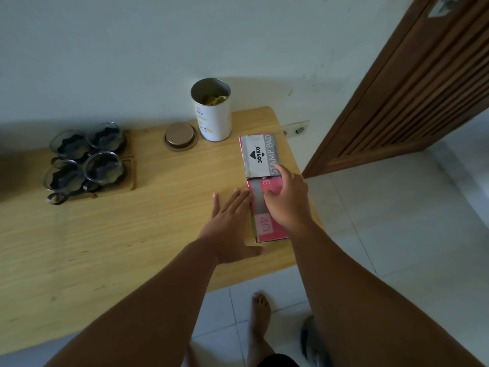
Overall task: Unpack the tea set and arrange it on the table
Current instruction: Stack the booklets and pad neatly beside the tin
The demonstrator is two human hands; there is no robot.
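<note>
A pink and grey cardboard box (pixel 260 160) printed "STAMP PAD" lies at the right end of the wooden table (pixel 132 234). My right hand (pixel 288 200) rests on top of the box, fingers spread over its pink part. My left hand (pixel 232 223) lies flat on the table against the box's left side, fingers apart, holding nothing. Several glass cups (pixel 84 160) with dark handles stand together on a wooden tray (pixel 131 165) at the far left. A white tin (pixel 213 112) stands open at the back, its round brown lid (pixel 180 135) lying beside it.
A pale wall runs behind the table with a socket (pixel 296 129) low on the right. A brown slatted door (pixel 412 83) stands at the right. White tiled floor (pixel 397 234) lies beyond the table's right and front edges. A bare foot (pixel 260 321) shows below.
</note>
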